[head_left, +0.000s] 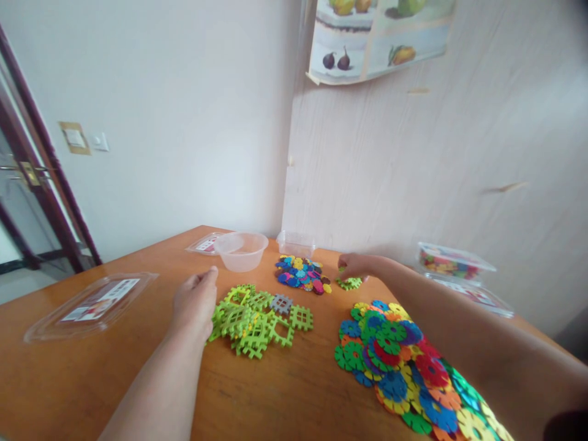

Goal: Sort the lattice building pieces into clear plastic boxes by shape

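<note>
Right grip (354, 266), head view, is seen at the green cluster (351, 284), 2 o'clock of the green lattice pile (257, 323) on the table (294, 398); closure can't be told. Left grip (196, 300) is half-curled at the pile's 9 o'clock, hold unclear. Pieces judged light, stiff, slick; best pinched by edges.

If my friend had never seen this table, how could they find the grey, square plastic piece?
On the brown wooden table, just right of the bare left hand, lies a heap of mostly green, notched plastic squares. Towards its back right sits the grey, square plastic piece. It alone shows grey among green and yellow neighbours.
</note>
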A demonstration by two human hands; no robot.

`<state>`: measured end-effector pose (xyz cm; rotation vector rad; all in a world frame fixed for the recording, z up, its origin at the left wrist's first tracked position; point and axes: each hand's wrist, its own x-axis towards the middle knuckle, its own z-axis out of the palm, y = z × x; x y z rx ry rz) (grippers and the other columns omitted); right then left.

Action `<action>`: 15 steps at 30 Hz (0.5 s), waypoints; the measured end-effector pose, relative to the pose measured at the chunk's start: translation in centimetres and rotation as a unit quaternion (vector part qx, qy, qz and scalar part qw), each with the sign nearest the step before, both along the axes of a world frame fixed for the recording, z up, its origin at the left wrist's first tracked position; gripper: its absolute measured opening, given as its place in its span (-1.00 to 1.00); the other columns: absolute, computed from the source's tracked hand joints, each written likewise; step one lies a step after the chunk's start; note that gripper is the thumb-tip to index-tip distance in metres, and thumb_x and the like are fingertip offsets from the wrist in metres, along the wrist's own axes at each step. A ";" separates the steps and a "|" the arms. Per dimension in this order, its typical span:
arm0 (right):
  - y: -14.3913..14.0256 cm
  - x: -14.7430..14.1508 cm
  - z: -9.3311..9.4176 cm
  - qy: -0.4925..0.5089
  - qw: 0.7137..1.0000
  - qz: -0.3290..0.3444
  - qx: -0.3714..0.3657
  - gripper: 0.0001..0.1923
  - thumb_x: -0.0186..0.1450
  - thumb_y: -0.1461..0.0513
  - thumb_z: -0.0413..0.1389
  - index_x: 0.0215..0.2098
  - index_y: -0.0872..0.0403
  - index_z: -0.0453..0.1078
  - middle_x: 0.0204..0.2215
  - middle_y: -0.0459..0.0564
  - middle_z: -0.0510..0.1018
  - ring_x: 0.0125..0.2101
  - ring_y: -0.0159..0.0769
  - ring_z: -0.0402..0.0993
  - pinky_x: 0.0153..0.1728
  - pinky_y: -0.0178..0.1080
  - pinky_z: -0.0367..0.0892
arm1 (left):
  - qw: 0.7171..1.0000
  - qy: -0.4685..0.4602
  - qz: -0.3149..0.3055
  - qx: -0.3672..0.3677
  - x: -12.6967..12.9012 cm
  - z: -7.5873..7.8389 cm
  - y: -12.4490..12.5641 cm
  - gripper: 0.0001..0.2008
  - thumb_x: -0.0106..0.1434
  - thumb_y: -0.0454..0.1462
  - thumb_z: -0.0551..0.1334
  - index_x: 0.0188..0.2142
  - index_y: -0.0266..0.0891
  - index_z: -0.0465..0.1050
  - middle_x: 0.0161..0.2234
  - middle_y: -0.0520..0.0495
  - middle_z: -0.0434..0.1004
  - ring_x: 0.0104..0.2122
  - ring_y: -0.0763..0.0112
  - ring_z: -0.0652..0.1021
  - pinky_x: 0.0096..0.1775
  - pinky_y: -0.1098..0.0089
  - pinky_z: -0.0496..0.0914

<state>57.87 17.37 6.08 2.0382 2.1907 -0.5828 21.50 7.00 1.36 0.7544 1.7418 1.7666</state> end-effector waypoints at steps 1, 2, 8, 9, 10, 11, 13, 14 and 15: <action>-0.2 0.1 0.1 0.002 1.000 -0.002 -0.002 -0.47 0.03 0.21 0.29 -0.02 0.08 0.38 -0.13 0.10 0.50 -0.30 -0.20 0.49 -0.52 -0.27 0.48 | 1.000 -0.002 0.000 0.001 0.0 0.1 0.0 -0.74 0.02 -0.11 0.27 -0.42 -0.28 0.46 -0.48 0.00 0.49 -0.45 0.35 0.47 -0.31 0.33 0.33; -0.3 0.2 0.2 0.004 1.000 -0.004 -0.005 -0.47 0.03 0.21 0.28 -0.02 0.08 0.38 -0.13 0.10 0.50 -0.29 -0.20 0.49 -0.52 -0.27 0.48 | 1.000 -0.003 -0.001 0.003 0.0 0.1 0.0 -0.74 0.02 -0.11 0.28 -0.42 -0.28 0.46 -0.48 0.00 0.49 -0.45 0.36 0.47 -0.31 0.33 0.33; -0.6 0.1 -0.5 0.010 1.000 -0.013 -0.026 -0.41 0.01 0.18 0.30 0.03 0.00 0.40 0.01 0.12 0.45 -0.21 -0.13 0.48 -0.49 -0.23 0.51 | 1.000 -0.006 -0.001 0.012 -0.1 -0.1 0.1 -0.75 0.02 -0.11 0.27 -0.42 -0.27 0.45 -0.49 0.01 0.48 -0.45 0.36 0.47 -0.31 0.34 0.34; -0.6 0.0 -0.7 0.011 0.999 -0.013 -0.027 -0.41 0.00 0.17 0.31 0.03 -0.02 0.41 0.00 0.11 0.45 -0.22 -0.13 0.49 -0.49 -0.22 0.51 | 1.000 -0.003 -0.001 0.013 -0.1 -0.2 0.1 -0.75 0.02 -0.11 0.27 -0.43 -0.27 0.45 -0.49 0.01 0.48 -0.45 0.36 0.47 -0.31 0.34 0.34; -0.5 0.0 -0.9 0.011 0.999 -0.014 -0.027 -0.42 -0.01 0.16 0.32 0.01 -0.01 0.42 -0.01 0.11 0.46 -0.23 -0.14 0.49 -0.50 -0.22 0.51 | 1.000 0.000 -0.001 0.012 -0.1 -0.3 0.1 -0.75 0.02 -0.11 0.27 -0.43 -0.27 0.45 -0.49 0.00 0.49 -0.45 0.35 0.47 -0.31 0.34 0.34; -0.5 -0.1 -1.1 0.010 1.000 -0.015 -0.026 -0.43 -0.02 0.17 0.32 -0.02 0.00 0.44 -0.04 0.11 0.47 -0.25 -0.14 0.50 -0.51 -0.21 0.51 | 1.000 0.005 0.000 0.011 -0.2 -0.3 0.1 -0.75 0.02 -0.10 0.27 -0.44 -0.27 0.45 -0.48 0.00 0.49 -0.44 0.34 0.48 -0.31 0.33 0.34; -0.6 -0.2 -1.4 0.009 1.000 -0.016 -0.017 -0.47 -0.04 0.19 0.33 -0.07 0.04 0.45 -0.07 0.12 0.49 -0.29 -0.15 0.51 -0.53 -0.20 0.50 | 1.000 0.006 0.001 0.016 -0.2 -0.4 0.2 -0.75 0.02 -0.10 0.26 -0.43 -0.27 0.45 -0.47 -0.01 0.50 -0.42 0.33 0.49 -0.30 0.33 0.35; -0.6 -0.2 -1.5 0.009 1.000 -0.016 -0.011 -0.49 -0.05 0.20 0.33 -0.09 0.06 0.45 -0.09 0.12 0.50 -0.32 -0.16 0.51 -0.54 -0.20 0.50 | 1.000 0.004 0.001 0.020 -0.2 -0.4 0.2 -0.75 0.03 -0.11 0.26 -0.43 -0.27 0.45 -0.46 -0.02 0.50 -0.41 0.32 0.50 -0.30 0.33 0.35; -0.7 -0.2 -1.5 0.010 1.000 -0.017 -0.006 -0.50 -0.05 0.22 0.33 -0.11 0.07 0.45 -0.12 0.12 0.51 -0.34 -0.17 0.51 -0.55 -0.21 0.49 | 1.000 0.003 0.000 0.021 -0.2 -0.4 0.2 -0.75 0.03 -0.11 0.25 -0.43 -0.27 0.45 -0.45 -0.03 0.51 -0.40 0.31 0.51 -0.30 0.33 0.35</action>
